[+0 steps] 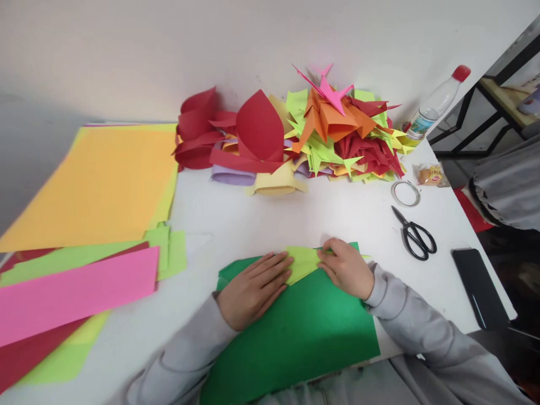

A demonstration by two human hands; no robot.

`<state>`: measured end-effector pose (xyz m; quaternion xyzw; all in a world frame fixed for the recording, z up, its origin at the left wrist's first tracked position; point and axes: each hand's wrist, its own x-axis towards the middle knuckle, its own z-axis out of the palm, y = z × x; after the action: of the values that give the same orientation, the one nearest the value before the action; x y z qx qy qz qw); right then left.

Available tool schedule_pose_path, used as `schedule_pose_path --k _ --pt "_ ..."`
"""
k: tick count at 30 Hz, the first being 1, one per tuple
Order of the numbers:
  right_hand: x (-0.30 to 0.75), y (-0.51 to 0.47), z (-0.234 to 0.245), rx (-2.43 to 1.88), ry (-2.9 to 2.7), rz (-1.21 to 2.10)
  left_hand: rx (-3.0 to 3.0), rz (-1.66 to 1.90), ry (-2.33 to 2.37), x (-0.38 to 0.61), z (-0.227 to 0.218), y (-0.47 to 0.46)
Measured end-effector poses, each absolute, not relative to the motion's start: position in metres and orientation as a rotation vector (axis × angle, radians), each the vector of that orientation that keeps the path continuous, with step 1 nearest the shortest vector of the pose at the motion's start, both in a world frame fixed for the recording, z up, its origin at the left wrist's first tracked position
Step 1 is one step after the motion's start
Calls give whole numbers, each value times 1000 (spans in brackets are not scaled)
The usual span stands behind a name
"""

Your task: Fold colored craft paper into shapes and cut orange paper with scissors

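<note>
Left hand (255,288) flattened, touching lime paper (302,262); right hand (346,269) pinching its right part; green sheet (304,326) beneath.

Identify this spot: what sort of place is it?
Likely a paper-craft worktable against a wall; home or workshop, can't tell which. Signs: stacked colored sheets, a pile of folded paper shapes, and black scissors.
</note>
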<state>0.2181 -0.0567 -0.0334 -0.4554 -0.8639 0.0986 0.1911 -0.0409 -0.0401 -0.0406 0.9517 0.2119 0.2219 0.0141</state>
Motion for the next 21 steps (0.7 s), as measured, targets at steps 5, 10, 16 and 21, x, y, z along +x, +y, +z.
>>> schedule_pose_path --k 5,10,16,21 --pt "213 -58 -28 -1204 -2478 252 2924 819 724 -31 -41 -45" --pt "212 -56 -26 -1141 -2480 267 2807 877 729 -32 -43 -42" --pt "215 -50 -29 -1076 -2501 259 2952 909 625 -30 -39 -33" --pt "215 -49 -29 -1050 -2533 208 3206 864 355 -28 -36 -35"
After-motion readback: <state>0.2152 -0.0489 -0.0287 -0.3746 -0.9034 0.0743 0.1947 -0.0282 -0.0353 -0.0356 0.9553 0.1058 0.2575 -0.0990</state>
